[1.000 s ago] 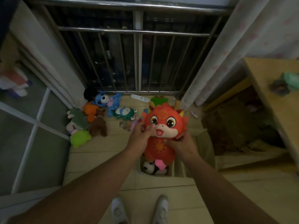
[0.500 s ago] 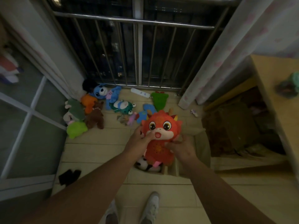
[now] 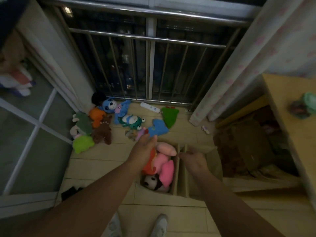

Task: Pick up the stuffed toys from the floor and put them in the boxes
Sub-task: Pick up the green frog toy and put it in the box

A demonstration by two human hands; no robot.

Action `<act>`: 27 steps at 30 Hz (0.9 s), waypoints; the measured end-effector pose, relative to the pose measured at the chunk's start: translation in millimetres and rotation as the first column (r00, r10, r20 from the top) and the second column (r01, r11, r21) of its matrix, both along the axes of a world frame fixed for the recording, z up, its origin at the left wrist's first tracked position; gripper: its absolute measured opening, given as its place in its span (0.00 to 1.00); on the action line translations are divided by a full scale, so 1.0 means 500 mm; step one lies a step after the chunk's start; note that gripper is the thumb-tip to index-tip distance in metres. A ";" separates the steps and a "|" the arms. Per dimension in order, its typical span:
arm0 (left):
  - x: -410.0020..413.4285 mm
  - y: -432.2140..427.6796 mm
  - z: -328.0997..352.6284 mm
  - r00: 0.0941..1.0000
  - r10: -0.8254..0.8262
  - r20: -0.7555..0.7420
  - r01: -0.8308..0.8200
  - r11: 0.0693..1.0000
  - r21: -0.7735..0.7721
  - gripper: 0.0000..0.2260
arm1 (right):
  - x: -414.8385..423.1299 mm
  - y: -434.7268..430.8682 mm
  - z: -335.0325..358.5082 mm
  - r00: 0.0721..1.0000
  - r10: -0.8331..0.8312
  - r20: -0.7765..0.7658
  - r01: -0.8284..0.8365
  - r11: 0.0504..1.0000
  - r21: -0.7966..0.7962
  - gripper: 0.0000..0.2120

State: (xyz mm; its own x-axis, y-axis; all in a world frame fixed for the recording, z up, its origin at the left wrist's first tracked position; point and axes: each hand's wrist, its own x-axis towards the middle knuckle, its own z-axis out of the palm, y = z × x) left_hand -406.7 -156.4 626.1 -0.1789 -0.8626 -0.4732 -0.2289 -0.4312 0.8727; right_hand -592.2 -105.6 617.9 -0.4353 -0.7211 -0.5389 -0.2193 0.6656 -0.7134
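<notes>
Red dragon toy [image 3: 149,165] is out of both hands since half a second ago and now lies in the left box [image 3: 176,170]; hands have pulled apart and the view has tipped up, so more railing [image 3: 150,38] shows. Background, big to small: railing across the back, curtain [image 3: 239,65] at right, wooden desk [image 3: 290,120] far right, tiled floor [image 3: 102,161]. Two cardboard boxes sit side by side just ahead of the shoes [image 3: 159,224]. Left box holds the dragon at its left side, a pink plush [image 3: 165,170] against it, and a panda plush [image 3: 150,181] at the near end. Right box [image 3: 212,156] stands up against it; its inside is dim and partly covered by the right hand, contents cannot tell. Progress, as a judgement: early, a few toys boxed, most still on the floor. Left on the floor: blue dog plush [image 3: 109,105], green frog [image 3: 132,120], flat green toy [image 3: 170,115], blue toy [image 3: 158,128], brown bear [image 3: 102,132], orange toy [image 3: 96,115], grey-green toy [image 3: 83,124], lime toy [image 3: 83,143], small purple toy [image 3: 141,133]. White power strip [image 3: 150,106] by the railing is not a toy. Left hand [image 3: 142,151] has fingers straight and holds nothing, over the far left corner of the left box, partly covering the dragon. Right hand [image 3: 195,159] is blurred, fingers loose, empty, above the right box. The blue and purple toys lie just beyond the left fingertips, likely the next pick.
</notes>
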 end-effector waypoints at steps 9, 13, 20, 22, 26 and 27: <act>0.026 -0.008 0.071 0.999 0.032 0.007 -0.031 0.997 -0.071 0.16 | 0.032 -0.027 0.087 0.992 0.127 -0.017 -0.127 0.992 -0.007 0.27; 0.047 -0.009 0.121 0.996 0.086 0.021 -0.084 0.992 -0.090 0.21 | 0.054 -0.043 0.154 0.983 0.184 -0.003 -0.184 0.981 -0.055 0.26; 0.080 -0.026 0.239 0.976 0.206 -0.067 -0.213 0.969 -0.128 0.21 | 0.112 -0.096 0.264 0.949 0.306 -0.072 -0.314 0.925 -0.212 0.22; 0.097 -0.030 0.260 0.972 0.220 -0.078 -0.229 0.963 -0.141 0.21 | 0.130 -0.114 0.283 0.945 0.323 -0.046 -0.325 0.916 -0.236 0.21; 0.139 -0.052 0.276 0.968 0.243 -0.064 -0.251 0.947 -0.201 0.19 | 0.166 -0.152 0.303 0.927 0.362 -0.097 -0.374 0.882 -0.288 0.20; 0.151 -0.059 0.277 0.969 0.241 -0.061 -0.248 0.945 -0.212 0.19 | 0.175 -0.163 0.307 0.924 0.369 -0.103 -0.383 0.875 -0.297 0.20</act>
State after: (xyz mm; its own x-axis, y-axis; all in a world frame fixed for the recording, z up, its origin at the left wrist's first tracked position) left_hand -331.1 -186.1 764.3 0.0379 -0.9626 -0.2682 -0.1090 -0.2708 0.9564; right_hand -504.5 -186.9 771.6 -0.1156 -0.9607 -0.2524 -0.4433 0.2773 -0.8524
